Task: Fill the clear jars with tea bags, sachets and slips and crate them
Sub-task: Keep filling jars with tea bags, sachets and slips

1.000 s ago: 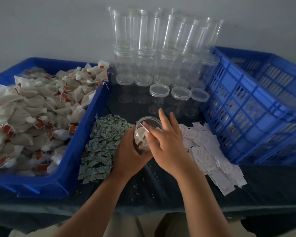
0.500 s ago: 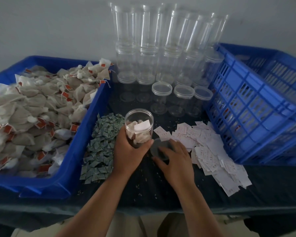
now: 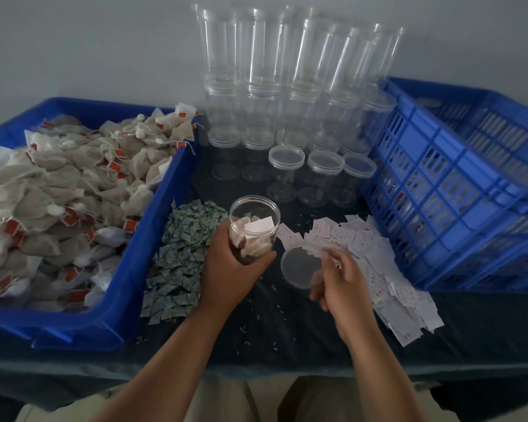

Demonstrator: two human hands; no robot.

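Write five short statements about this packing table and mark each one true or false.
1. The left hand grips a jar with no lid on. True.
2. That jar is empty. False: it holds tea bags and a white slip.
3. The green sachets lie in the slatted crate. False: they are piled on the table, left of the jar.
4. The right hand pinches the lid. True.
5. The empty jars at the back all stand singly. False: several are stacked.

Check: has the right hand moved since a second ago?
Yes. The right hand left the mouth of the jar and came down to the near-left edge of the slip pile, where it pinches the lid.
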